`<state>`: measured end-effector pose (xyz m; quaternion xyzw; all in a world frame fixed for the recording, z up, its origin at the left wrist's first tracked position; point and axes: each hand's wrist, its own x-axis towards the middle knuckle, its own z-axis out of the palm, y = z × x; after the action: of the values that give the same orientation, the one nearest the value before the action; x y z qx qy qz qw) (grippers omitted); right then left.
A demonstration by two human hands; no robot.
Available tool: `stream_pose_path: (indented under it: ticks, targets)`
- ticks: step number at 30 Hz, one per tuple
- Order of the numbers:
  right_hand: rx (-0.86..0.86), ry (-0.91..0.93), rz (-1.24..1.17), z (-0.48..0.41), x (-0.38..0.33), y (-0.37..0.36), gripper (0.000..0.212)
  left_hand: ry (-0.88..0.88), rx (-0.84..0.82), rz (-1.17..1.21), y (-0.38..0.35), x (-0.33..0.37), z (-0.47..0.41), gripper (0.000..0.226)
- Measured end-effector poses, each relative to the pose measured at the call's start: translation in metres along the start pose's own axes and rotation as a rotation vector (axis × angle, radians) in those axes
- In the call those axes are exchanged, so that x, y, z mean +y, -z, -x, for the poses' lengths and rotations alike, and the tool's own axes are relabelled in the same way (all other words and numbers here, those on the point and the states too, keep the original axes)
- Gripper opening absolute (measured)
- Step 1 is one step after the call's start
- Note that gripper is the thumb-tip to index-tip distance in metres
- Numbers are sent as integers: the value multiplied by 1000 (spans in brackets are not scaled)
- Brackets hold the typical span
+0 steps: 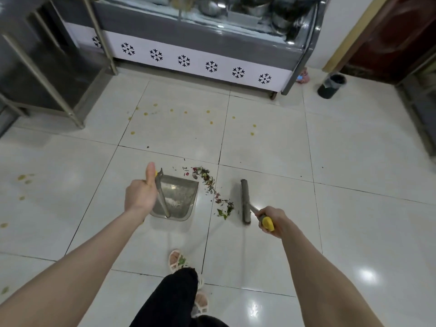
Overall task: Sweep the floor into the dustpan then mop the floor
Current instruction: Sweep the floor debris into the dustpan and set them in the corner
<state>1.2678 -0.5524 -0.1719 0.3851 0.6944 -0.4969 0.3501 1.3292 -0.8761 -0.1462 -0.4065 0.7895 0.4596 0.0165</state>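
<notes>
white glossy tiles (354, 161) with dark grout lines carry the metal dustpan (179, 199). the left hand (140, 195) is wrapped round the dustpan's handle, thumb raised. just right of the dustpan curves a line of leaf debris (212, 187), then the broom (245, 201), its yellow grip clenched in the right hand (273, 219). beyond the dustpan lie yellow spots (186, 112) and open tile, then a chiller (200, 57) printed with black snowflakes. a black bin (331, 86) stands far right.
</notes>
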Motion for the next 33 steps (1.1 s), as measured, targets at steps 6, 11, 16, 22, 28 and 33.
stream_pose_path:
  ticks: [6, 11, 16, 22, 28, 33]
  targets:
    - [35, -51, -92, 11, 40, -9, 11, 7, -12, -11, 14, -18, 10, 89]
    - [12, -83, -215, 10, 39, -55, 15, 8, -33, -17, 32, -20, -20, 89]
    - [-14, -102, -244, 1, 8, -127, 15, -24, -93, -31, 58, -14, -71, 83]
    - [-20, -84, -283, -7, -47, -209, 18, -46, -152, -64, 91, 1, -136, 84]
    - [-35, -67, -357, -5, -83, -251, 24, -69, -208, -57, 108, 18, -181, 82]
    - [-58, -66, -398, 4, -103, -254, 13, -83, -231, -78, 116, 34, -206, 82]
